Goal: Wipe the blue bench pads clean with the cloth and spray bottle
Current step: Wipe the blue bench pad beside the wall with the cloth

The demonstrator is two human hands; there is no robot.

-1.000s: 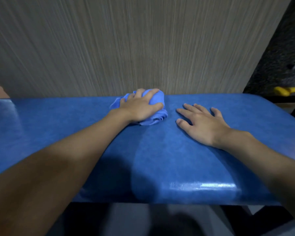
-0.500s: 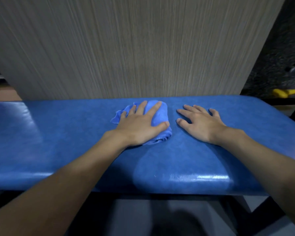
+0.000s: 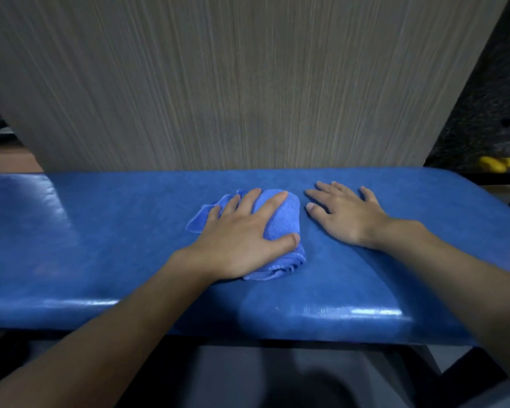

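Nearest, both forearms cut off by the lower frame corners; dim floor below the rounded front edge of the blue bench pad point(image 3: 100, 245), hard to make out. Up on the surface, about midway between front and back edges: left hand point(image 3: 242, 240) pressing flat on the bunched blue cloth point(image 3: 280, 219), fingers spread straight, thumb laid across its near end. Cloth's long axis running near to far, a loose corner trailing left. Just beside, not touching it: right hand point(image 3: 345, 216) palm down, fingers splayed wide, holding nothing. Open pad stretching well out to either side. Behind the back edge, a grey streaked wall panel point(image 3: 248, 83). Far right, something yellow point(image 3: 501, 163), too blurred to tell.
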